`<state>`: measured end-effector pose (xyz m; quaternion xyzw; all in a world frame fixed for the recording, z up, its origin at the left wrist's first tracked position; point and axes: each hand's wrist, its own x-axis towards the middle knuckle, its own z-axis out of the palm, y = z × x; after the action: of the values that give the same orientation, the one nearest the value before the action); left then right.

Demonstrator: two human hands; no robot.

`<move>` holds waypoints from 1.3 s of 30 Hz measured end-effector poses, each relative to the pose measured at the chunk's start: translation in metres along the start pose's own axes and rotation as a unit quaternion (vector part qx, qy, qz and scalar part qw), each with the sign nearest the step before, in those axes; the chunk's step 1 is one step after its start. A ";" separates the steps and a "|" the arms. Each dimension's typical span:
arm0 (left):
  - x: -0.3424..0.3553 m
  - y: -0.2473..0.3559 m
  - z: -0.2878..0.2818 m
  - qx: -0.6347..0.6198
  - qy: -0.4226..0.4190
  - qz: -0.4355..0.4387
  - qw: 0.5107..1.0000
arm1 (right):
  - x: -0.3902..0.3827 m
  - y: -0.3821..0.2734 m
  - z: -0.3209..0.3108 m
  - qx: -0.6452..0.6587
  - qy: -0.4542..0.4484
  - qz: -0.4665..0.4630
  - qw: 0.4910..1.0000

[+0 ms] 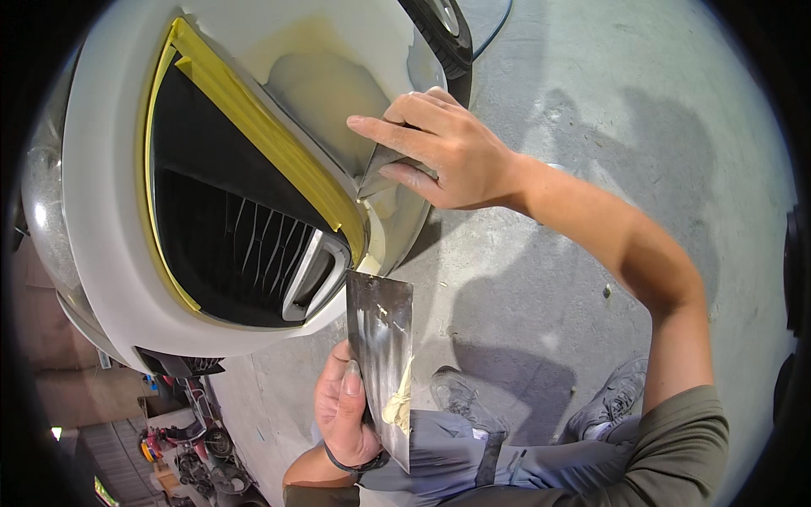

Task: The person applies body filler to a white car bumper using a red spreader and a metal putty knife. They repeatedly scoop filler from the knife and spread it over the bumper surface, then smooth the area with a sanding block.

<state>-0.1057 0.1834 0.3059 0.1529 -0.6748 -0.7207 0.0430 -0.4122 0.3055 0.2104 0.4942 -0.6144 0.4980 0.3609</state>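
Note:
My right hand (448, 148) is closed on a small flat spreader (378, 167), whose edge meets the car bumper beside the yellow-taped grille. My left hand (342, 401) grips a wide metal filler plate (378, 338), held upright below the bumper. A lump of pale yellow body filler (397, 408) clings to the plate's right edge. The white bumper (106, 211) has a grey and yellowish sanded patch (325, 101) up and left of my right hand. Yellow masking tape (270, 139) borders the black grille (211, 203); a silver trim piece (312, 279) sits at its lower corner.
A car wheel (439, 29) stands at the top, with a dark hose (498, 29) on the concrete floor (608, 68) beside it. My shoes (612, 397) are on the floor below. A red motorcycle (190, 431) and clutter stand at lower left.

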 end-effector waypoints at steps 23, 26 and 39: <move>0.001 0.014 0.000 -0.179 0.024 0.015 0.983 | -0.008 -0.055 -0.031 -0.062 0.063 -0.150 0.985; -0.001 0.014 0.002 -0.181 -0.004 0.036 0.983 | 0.023 -0.010 -0.028 -0.087 0.099 -0.002 0.991; 0.000 0.009 0.005 -0.166 0.032 -0.008 0.986 | 0.087 0.003 -0.008 -0.096 0.131 0.006 0.987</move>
<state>-0.1084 0.1876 0.3152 0.1721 -0.5428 -0.8177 0.0841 -0.4377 0.2919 0.2935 0.3841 -0.6096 0.4991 0.4814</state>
